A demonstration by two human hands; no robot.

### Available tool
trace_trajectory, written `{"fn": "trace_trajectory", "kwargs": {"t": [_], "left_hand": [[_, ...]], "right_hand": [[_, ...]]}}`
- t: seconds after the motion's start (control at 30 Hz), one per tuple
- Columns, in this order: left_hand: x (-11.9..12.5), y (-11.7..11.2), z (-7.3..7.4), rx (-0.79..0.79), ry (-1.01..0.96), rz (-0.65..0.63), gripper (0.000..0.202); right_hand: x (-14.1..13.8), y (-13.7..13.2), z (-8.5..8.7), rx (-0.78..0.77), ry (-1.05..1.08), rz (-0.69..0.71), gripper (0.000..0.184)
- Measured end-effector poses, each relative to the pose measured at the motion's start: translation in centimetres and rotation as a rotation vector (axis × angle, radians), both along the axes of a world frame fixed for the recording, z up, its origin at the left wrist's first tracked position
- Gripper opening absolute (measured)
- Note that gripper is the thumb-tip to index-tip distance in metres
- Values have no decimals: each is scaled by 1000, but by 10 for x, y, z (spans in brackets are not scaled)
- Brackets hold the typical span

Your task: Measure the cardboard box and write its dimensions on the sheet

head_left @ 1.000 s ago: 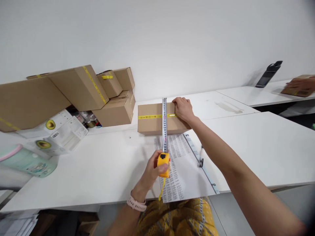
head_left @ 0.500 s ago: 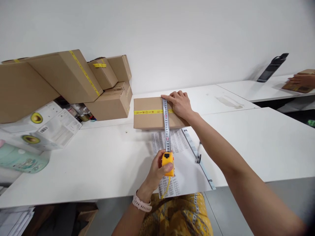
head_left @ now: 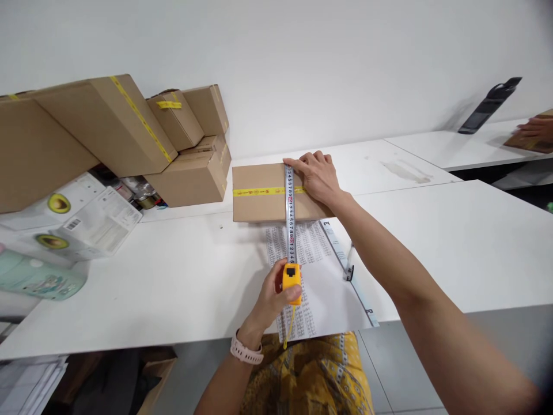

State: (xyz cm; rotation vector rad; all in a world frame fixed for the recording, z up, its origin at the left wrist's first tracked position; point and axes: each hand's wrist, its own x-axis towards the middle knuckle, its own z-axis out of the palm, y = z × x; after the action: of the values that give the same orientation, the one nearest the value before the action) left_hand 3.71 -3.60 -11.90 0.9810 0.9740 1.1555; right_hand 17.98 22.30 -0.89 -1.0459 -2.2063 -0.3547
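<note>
A cardboard box (head_left: 259,207) with yellow printed tape along its top lies in the middle of the table. Across it, from the far edge toward me, stretches the metal blade of a yellow tape measure (head_left: 292,276). My left hand (head_left: 273,297) is closed round the case, thumb on top, just beyond the near side of the box. Resting on the box's right part, my right hand (head_left: 317,176) pins the blade's end at the far edge with its index finger; its other fingers curl over that edge, their tips hidden.
Beneath the tape measure lies a printed sheet (head_left: 332,300) with a pen (head_left: 349,268) on it. Stacked cardboard boxes (head_left: 142,127), white avocado-print boxes (head_left: 93,216) and a green bottle (head_left: 38,274) stand left. At far right are a dark bottle (head_left: 488,106) and another person's hand (head_left: 536,127) on a box.
The view has shifted slightly, so most things sit a little higher. My left hand and the case have moved slightly left, straightening the blade. My right hand keeps its place on the box.
</note>
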Motion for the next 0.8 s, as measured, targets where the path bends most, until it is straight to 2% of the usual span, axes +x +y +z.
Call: {"fn": "trace_trajectory", "kwargs": {"t": [0.13,0.27,0.33,0.43,0.5,0.57,0.6,0.67,0.73,0.8], "left_hand": [[3,-27,-9,61,45,24,79],[5,-53,-26,25,72,41,84],[5,-60,-31,5,78,32,82],[5,-62,-32,12,111,17,82],[4,-61,-29,13,137,8,80],[3,-60,-26,21,162,-3,78],[3,-59,-25,27,177,-11,77],[1,-59,-24,38,218,-34,77],[0,-60,-24,45,282,-63,80],[0,-61,-24,76,387,-80,84]], "right_hand": [[-2,-12,-2,1,37,-66,52],[1,-45,-11,23,33,-97,51],[6,-69,-26,48,49,-92,48],[18,-103,-59,86,64,-59,43],[25,-119,-81,93,57,-16,39],[32,-127,-92,65,74,21,37],[34,-130,-91,36,107,30,36],[40,-133,-78,-58,244,43,36],[47,-138,-54,-182,448,98,42],[56,-146,-25,-300,654,230,51]]}}
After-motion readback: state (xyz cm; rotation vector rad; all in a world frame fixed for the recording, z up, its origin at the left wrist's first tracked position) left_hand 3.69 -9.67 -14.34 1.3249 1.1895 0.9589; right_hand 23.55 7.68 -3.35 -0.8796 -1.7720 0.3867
